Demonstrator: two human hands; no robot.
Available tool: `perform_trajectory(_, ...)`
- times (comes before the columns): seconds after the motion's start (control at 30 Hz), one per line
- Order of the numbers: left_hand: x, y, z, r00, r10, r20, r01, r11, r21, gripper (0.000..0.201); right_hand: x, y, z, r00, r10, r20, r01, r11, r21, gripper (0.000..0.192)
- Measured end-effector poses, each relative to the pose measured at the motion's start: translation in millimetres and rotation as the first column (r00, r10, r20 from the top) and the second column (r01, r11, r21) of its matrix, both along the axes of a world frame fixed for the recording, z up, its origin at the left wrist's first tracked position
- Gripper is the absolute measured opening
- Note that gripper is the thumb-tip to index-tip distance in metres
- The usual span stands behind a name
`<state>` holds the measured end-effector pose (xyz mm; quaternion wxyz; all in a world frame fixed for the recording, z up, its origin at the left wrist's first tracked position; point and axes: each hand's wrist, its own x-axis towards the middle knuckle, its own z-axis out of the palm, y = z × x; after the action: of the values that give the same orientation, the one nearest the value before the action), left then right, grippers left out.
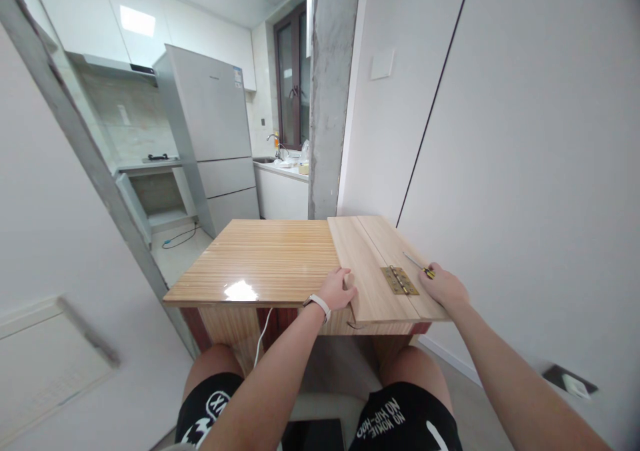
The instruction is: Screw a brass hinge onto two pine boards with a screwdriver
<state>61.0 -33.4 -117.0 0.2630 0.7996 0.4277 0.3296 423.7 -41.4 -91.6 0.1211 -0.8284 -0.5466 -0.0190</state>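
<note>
Pale wood boards (385,264), two side by side, lie on the table (260,261) at centre frame, a brass hinge (399,280) already across their seam. Your left hand (337,289) lies flat on the left board's near edge. Your right hand (445,285) is closed round a screwdriver (419,267), right of the hinge. I can't make out screws; driving them looks to be what remains.

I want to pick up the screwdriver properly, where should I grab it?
Grip the screwdriver by its yellow-and-black handle, coming from the right: the handle lies under the right hand, and the thin shaft points away across the boards, too slim to hold well.
</note>
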Motion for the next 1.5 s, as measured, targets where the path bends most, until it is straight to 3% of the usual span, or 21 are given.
perform_trajectory(0.2,0,0,4.0,1.000,-0.003,0.031,0.004,1.000,-0.030,0.061,7,7,2.4,0.999,0.032,-0.014,-0.032,0.999,-0.022,0.051)
perform_trajectory(0.37,0,0,9.7,0.991,0.043,0.127,-0.025,0.990,-0.142,0.057,12,16,8.7,0.997,0.070,-0.029,-0.071,0.996,-0.055,0.051)
perform_trajectory(0.63,-6,2,19.2,0.965,0.149,0.215,-0.102,0.971,-0.217,0.054,-9,23,23.5,0.993,0.116,-0.007,-0.116,0.993,-0.035,0.046)
perform_trajectory(0.97,-56,4,20.3,0.943,0.276,0.187,-0.239,0.950,-0.200,0.051,-75,20,16.0,0.979,0.201,-0.034,-0.200,0.979,0.024,0.042)
perform_trajectory(1.23,-116,3,24.8,0.918,0.383,0.104,-0.371,0.921,-0.120,0.053,-148,15,8.6,0.966,0.258,0.002,-0.257,0.964,0.070,0.042)
perform_trajectory(1.5,-180,-4,29.3,0.881,0.468,-0.074,-0.471,0.882,-0.031,0.051,-222,13,8.6,0.953,0.302,0.004,-0.300,0.948,0.101,0.039)
